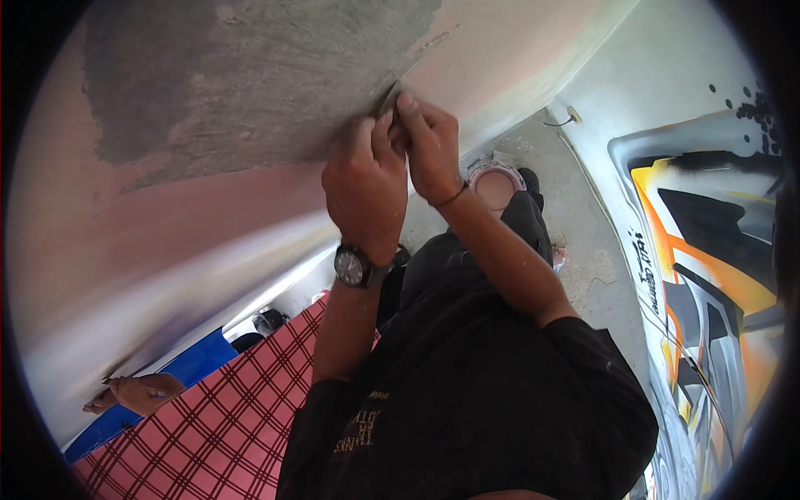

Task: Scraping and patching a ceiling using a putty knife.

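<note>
Right hand (436,150): thumb and fingers pinching a thin dark piece (389,99) | piece: at the wall (208,217), by the grey patch's (217,92) right edge | left hand (364,179): fingers bunched beside it (cannot tell if gripping) | bucket (492,167): on the floor (587,217), near its wall-side edge

An orange-and-black mural (708,262) runs beside a grey concrete floor (583,217)
</note>
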Demonstrator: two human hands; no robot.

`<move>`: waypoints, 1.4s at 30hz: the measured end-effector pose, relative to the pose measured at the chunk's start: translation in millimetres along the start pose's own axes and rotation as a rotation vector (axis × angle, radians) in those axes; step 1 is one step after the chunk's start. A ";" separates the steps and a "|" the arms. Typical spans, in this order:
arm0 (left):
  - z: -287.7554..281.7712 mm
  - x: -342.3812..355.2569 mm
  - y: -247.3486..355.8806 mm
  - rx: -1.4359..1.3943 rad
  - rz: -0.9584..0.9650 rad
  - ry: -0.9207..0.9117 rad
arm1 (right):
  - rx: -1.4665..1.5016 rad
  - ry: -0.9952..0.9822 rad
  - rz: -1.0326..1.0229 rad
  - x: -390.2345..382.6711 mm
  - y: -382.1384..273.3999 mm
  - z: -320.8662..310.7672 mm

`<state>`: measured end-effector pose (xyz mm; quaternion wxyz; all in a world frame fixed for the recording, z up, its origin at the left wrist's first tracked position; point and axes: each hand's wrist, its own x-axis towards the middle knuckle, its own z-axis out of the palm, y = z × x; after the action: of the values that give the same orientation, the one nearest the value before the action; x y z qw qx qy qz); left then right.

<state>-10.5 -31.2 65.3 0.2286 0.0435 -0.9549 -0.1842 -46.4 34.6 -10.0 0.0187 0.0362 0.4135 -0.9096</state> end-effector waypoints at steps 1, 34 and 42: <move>0.3 -1.1 0.5 0.002 -0.001 -0.001 | 0.002 0.000 0.003 -3.6 -0.3 -1.1; 9.8 2.4 13.6 -0.116 0.048 0.026 | 0.042 0.063 0.092 1.6 -14.5 -9.4; 10.8 9.5 21.7 -0.058 0.054 0.042 | 0.054 0.038 0.047 9.5 -24.7 -10.0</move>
<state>-23.7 -9.0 68.4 0.2546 0.0151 -0.9450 -0.2048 -57.0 58.3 1.2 0.0311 0.0635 0.3880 -0.9189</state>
